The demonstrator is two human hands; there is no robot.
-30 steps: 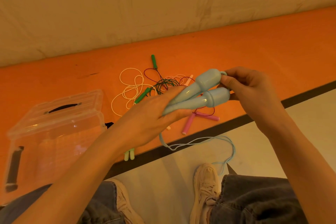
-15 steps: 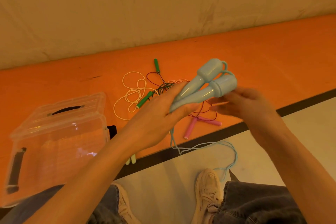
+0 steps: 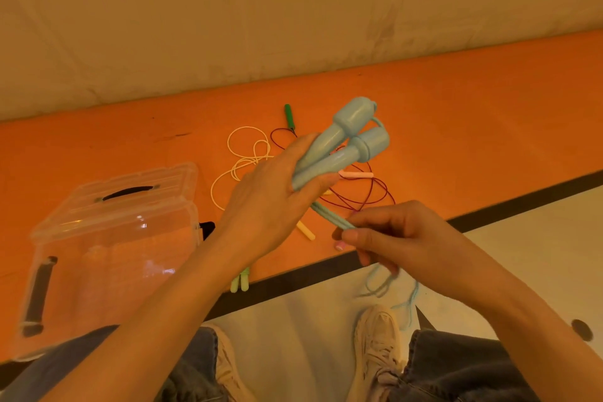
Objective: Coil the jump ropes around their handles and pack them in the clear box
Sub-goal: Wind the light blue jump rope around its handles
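Above the orange floor strip, the left hand grips both light-blue handles, heads toward one o'clock. At four o'clock, the right hand pinches the blue cord, its blurred slack apparently hanging below. The clear box sits at nine o'clock.

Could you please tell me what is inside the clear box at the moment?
Through the clear box walls only the orange mat shows; no jump rope is visible inside. The left forearm covers its near corner.

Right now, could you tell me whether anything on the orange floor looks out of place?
Yes: the cream, maroon and green rope cords lie uncoiled in one tangle beyond the left hand, instead of being wound around their handles.
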